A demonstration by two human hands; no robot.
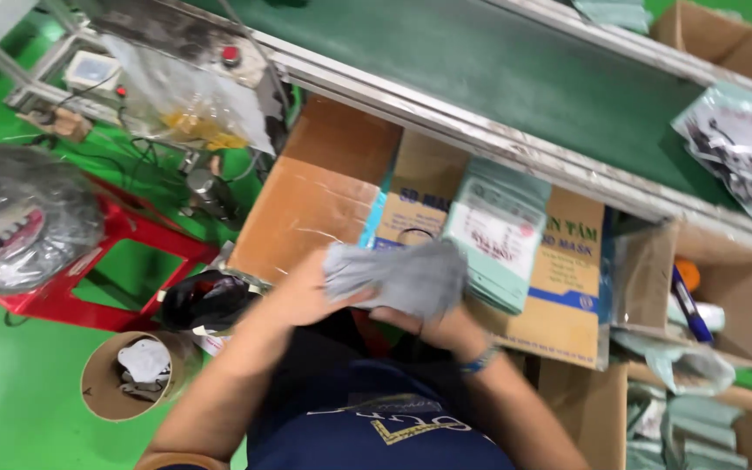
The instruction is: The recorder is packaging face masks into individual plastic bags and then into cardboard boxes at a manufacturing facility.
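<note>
Head view looks down past your dark blue shirt point(376, 426) onto a green floor point(10, 392) and a long green conveyor point(515, 61) running aslant across the top, edged by a pale metal rail point(498, 139). Just below that rail lies flat brown cardboard point(306, 200), and beside it, to your right, a printed carton point(567, 296) with blue trim. At your far left a red stool point(132, 244) stands on the floor, carrying a bundle wrapped in clear plastic point(19, 226). An open box point(724, 287) at your right holds a blue pen point(689, 305), and more cartons sit below it with pale green packets inside. On the printed carton rests a stack of pale green pouches point(498, 231), tilted, their top edge near the rail. Near your left elbow stands a cardboard tube point(124, 374) with white scraps inside, and just above it a black glossy bag point(206, 300). Both your hands meet in front of your chest on a bunch of grey masks point(398, 274), which sits just left of the pouches, touching or overlapping their lower corner. Your left hand point(306, 292) is closed around the masks' left end, fingers curled under. Your right hand point(437, 326) grips them from below on the right, mostly hidden by the grey cloth, with a blue wristband point(479, 359) at the wrist.
</note>
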